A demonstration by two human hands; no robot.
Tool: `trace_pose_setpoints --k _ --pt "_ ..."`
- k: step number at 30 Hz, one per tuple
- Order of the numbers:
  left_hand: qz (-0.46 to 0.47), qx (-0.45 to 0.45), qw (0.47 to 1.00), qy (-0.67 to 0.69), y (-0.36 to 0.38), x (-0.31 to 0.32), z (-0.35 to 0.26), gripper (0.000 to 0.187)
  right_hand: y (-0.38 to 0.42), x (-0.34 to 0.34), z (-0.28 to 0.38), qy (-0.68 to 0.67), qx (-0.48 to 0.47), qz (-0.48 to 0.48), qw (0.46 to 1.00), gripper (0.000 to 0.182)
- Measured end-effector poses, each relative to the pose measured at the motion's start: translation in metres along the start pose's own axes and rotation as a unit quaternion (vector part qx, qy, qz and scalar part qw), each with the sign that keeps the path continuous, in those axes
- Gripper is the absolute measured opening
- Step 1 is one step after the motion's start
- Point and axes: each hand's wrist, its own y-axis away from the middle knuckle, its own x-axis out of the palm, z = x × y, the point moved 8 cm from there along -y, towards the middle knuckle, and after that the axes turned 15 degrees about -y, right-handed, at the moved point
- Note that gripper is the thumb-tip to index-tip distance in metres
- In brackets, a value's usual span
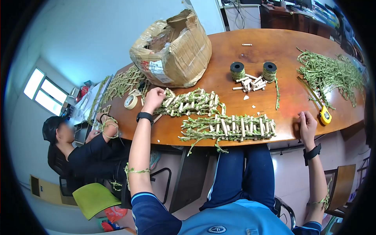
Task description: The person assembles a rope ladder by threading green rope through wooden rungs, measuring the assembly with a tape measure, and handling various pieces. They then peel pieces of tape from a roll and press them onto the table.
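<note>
Steadying the upper bundle of sticks and leafy cord [192,102] by its wooden pieces, not its strands, best limits tangling. The left hand [154,98], fingers curled, touches its left end; whether it grips, I cannot tell. The right hand [308,127], partly open, holds nothing near the worktop's [223,51] near edge, where a second bundle [242,128] lies.

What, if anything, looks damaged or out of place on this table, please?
The cardboard box at the far side looks damaged, its rim torn and crumpled; pale scraps near the wooden sticks look stray.
</note>
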Motion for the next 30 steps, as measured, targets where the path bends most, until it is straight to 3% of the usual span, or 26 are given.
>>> trace_pose_setpoints --k 3,5,8,11,17,21,23,30 --pt "-0.060 0.017 0.998 0.016 0.021 -0.022 -0.013 0.013 0.001 0.002 -0.002 -0.007 0.011 0.001 1.000 0.026" --pt "-0.017 0.038 0.999 0.035 0.040 -0.030 -0.030 0.018 0.001 0.001 -0.001 -0.011 0.020 0.002 1.000 0.026" --pt "0.014 0.111 0.988 -0.108 0.058 -0.018 -0.039 0.026 0.002 0.002 0.000 -0.010 0.024 0.003 1.000 0.026" --pt "-0.004 0.108 0.986 -0.130 0.057 -0.019 -0.029 0.025 0.000 0.002 -0.003 -0.006 0.020 0.002 1.000 0.026" --pt "-0.021 -0.005 0.986 0.165 0.025 -0.045 0.019 0.024 0.001 0.001 -0.001 -0.003 0.010 0.001 1.000 0.026" --pt "-0.030 0.000 0.962 0.272 0.021 -0.078 0.015 0.027 0.001 0.001 0.000 -0.012 0.010 0.000 1.000 0.026" --pt "-0.004 -0.048 0.938 0.343 0.034 -0.092 -0.001 0.028 0.000 0.001 -0.002 -0.013 0.009 0.002 1.000 0.026" --pt "-0.019 0.005 0.871 0.491 0.041 -0.113 -0.021 0.028 0.001 -0.001 0.000 0.002 0.004 0.001 1.000 0.026"
